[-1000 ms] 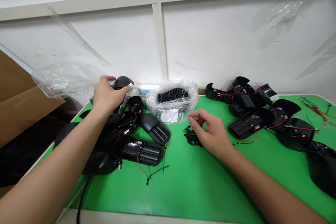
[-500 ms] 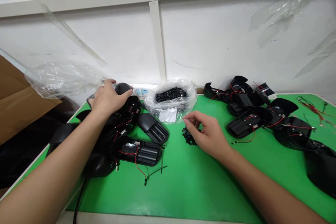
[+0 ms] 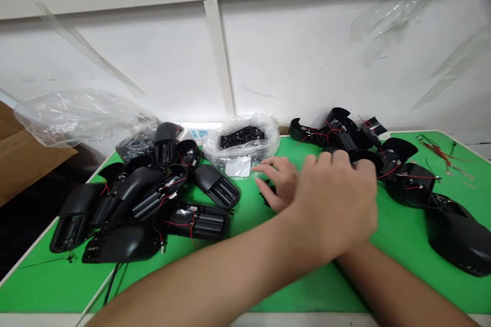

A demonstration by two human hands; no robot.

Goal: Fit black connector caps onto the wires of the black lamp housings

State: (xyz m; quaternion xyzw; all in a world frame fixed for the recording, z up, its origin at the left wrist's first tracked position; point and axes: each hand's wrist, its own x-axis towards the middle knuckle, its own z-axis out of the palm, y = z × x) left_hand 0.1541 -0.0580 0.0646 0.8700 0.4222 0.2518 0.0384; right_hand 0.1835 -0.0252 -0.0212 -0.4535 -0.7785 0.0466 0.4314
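My left arm reaches across and over my right forearm. At its end my left hand [image 3: 335, 202] hangs in front of the right-hand group of black housings, its knuckles up and slightly blurred. Its fingers point away from me and are hidden, so whether it holds anything does not show. Beneath it, my right hand [image 3: 282, 181] is by the small black parts [image 3: 265, 196] on the green mat. Its thumb and fingers are apart, with nothing visible between them. Just behind is a clear plastic bag [image 3: 264, 145] filled with small black pieces [image 3: 242, 136].
Black plastic housings with battery slots [image 3: 218, 189] lie piled on the left, some with red wires. More curved black housings [image 3: 456, 235] stretch along the right. Loose wires [image 3: 441, 153] lie at the far right. A power strip [image 3: 199, 133] sits by the wall.
My left hand has left the left pile and swung right, across my right arm. My right hand's thumb and fingers have spread apart. The view has shifted slightly to the right.
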